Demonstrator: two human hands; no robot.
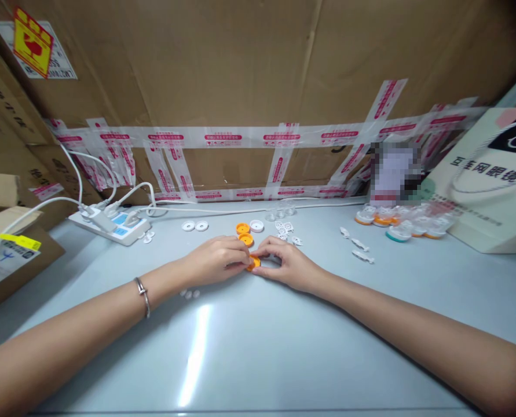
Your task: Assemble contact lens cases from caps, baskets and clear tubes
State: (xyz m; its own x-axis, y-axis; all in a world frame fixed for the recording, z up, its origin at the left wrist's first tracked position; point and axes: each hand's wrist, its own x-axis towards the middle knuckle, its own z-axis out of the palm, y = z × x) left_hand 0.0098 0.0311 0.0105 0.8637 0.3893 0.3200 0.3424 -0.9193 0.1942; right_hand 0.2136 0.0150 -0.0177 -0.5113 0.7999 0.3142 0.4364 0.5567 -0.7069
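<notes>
The person's two hands met over the table (249,353). The right hand (286,263) had thumb and forefinger pinched on a small orange disc (255,264), which sat between the hands near the middle of the table. The left hand (225,258) bent its fingers over the disc's left side; whether they gripped it or merely touched it, I couldn't tell. Just beyond were two more orange discs (242,228) and a white disc (256,226). Small white parts (284,229) lay behind the right hand, and a power strip (110,225) stood at the left, near a large cardboard box (240,69).
</notes>
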